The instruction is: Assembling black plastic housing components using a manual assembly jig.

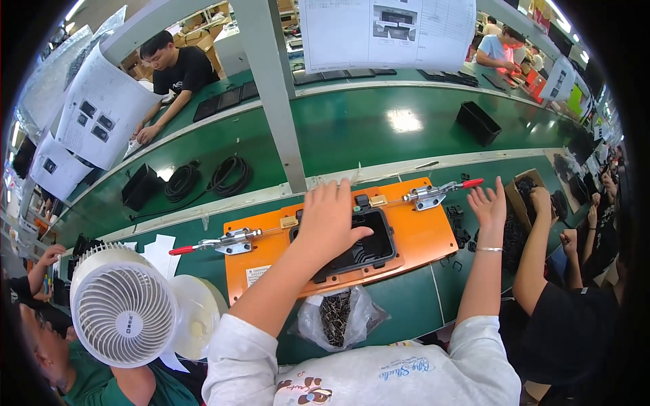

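My left hand (330, 220) is over the left part of a black plastic housing (386, 238), fingers stretched forward and thumb apart. It covers part of the housing; whether it touches cannot be told. The housing sits in an orange fixture plate (428, 233). My right hand (489, 206) is raised with spread fingers and holds nothing, just beyond the red handle of the right toggle clamp (428, 195). A second red-handled toggle clamp (233, 241) is on the plate's left end. In front of the plate lies a clear plastic bag (362, 314) of screws (335, 318).
A white fan (125, 314) stands at the left. Coiled black cables (230, 176) and a black bin (141, 186) lie behind. Another black bin (478, 123) is on the far green bench. A cardboard box (521, 203) of black parts stands right, where a co-worker's hand (540, 201) reaches.
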The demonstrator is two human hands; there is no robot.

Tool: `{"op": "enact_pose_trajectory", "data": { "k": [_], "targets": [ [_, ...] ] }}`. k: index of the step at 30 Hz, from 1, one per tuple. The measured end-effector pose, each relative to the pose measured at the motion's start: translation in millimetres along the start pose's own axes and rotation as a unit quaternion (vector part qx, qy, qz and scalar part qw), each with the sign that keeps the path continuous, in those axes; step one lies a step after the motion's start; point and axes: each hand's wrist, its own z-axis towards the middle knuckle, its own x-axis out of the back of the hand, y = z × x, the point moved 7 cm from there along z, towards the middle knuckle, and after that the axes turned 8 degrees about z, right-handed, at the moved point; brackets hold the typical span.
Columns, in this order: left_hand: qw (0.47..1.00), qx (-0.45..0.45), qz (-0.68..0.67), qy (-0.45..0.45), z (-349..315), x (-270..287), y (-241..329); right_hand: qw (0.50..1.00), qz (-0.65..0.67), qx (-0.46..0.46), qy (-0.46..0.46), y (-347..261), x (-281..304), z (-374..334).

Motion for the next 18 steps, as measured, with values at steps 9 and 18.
{"op": "enact_pose_trajectory", "data": {
  "k": [9,18],
  "targets": [
    [0.991,0.015,0.006,-0.133,10.3,-58.5,2.5,0.972,0.161,-0.088,-0.147,9.6,-63.4,37.8],
    [0.992,0.022,0.007,-0.121,12.7,-57.7,0.2,0.557,-0.488,0.441,-0.507,110.2,-176.6,-143.8]
  ]
}}
